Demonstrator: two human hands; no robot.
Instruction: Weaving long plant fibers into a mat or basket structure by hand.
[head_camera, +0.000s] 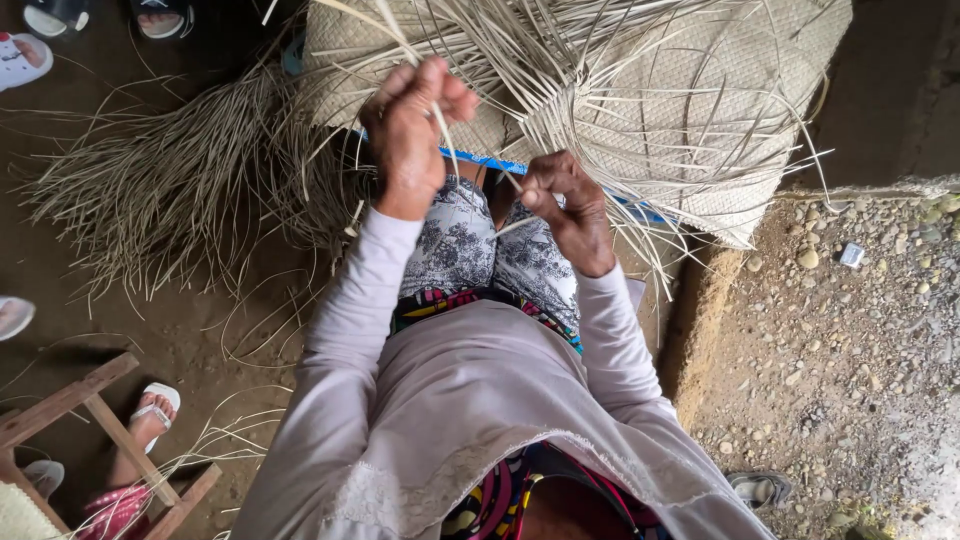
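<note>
both hands, left hand (412, 125) and right hand (562, 200), pinch straw strips (445, 130) by woven mat (690, 110).

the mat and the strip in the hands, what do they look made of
Mat: looks like woven dried plant leaf, pale tan and matte, with a plaited grid and loose ends. Strip in the left hand: seemingly the same dry fibre, thin and flat. Right hand pinches another.

Near the top centre, the left hand (413, 125) is closed around a pale fibre strip (443, 135). The right hand (565, 205) pinches another strand beside the woven mat (680, 110). Loose dry fibres (170, 180) lie upper left; gravel (860, 330) fills the right.
</note>
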